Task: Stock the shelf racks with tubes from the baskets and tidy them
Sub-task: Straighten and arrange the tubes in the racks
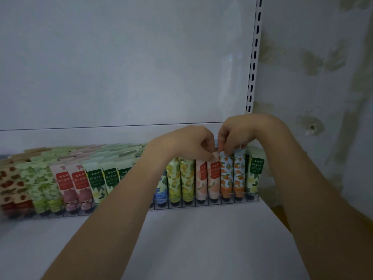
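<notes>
White shelf (pixel 181 239) in dim light, with a plain white back panel (pixel 121 57) behind it. A slotted upright (pixel 255 57) runs up at the shelf's right rear corner. Past that is a wall (pixel 323 77) papered in a faded leafy print.

Along the back of the shelf sits a clear rack (pixel 175 206), its right end close to the shelf's right edge. It's packed with tubes (pixel 94 178) standing cap-down in rows: red, green, pink, yellow, blue.

Both hands are over the rack's right end, almost touching. The left hand (pixel 187 142) has its fingers curled, thumb and forefinger pinching the crimped top of a peach tube (pixel 213 178) in the front row. The right hand (pixel 242 132) is curled too, its fingertips nipping the top of the orange-print tube (pixel 226 176) just beside it.

Writing? The red and green label blocks carry characters too small to read. On the yellow tubes (pixel 187 176), low down, only the letters "YING" come through.
</notes>
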